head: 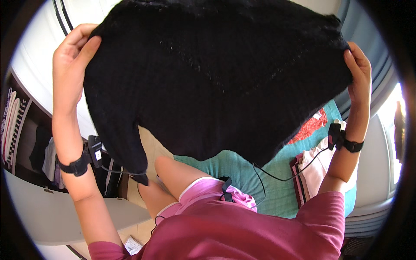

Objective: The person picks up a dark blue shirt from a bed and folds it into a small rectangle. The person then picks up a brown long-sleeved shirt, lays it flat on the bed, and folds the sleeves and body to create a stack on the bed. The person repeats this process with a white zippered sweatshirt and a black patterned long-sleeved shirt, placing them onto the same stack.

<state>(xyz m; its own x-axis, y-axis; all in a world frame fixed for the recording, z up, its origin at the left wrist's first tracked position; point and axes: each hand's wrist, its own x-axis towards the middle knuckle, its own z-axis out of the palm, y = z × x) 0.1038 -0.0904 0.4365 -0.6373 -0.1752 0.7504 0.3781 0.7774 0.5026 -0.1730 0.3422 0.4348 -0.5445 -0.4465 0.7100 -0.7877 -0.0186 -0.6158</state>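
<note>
A black knit garment [208, 84] hangs spread out in the air before me, filling the upper middle of the view. My left hand [73, 58] pinches its left edge between thumb and fingers. At the opposite edge, my right hand [359, 66] grips the cloth the same way. A sleeve-like strip [126, 152] dangles below on the left. The fabric covers much of what lies behind it, and its top runs out of the picture. Each forearm wears a black strap with a small device; thin cables hang from these.
To my right is a bed with a teal cover [221, 169]. Folded clothes [315, 172] are stacked on it, and a red-orange textured cloth [308, 128] lies farther back. At left, an open cabinet [35, 130] holds garments, its grey door [97, 221] swung out low beside me.
</note>
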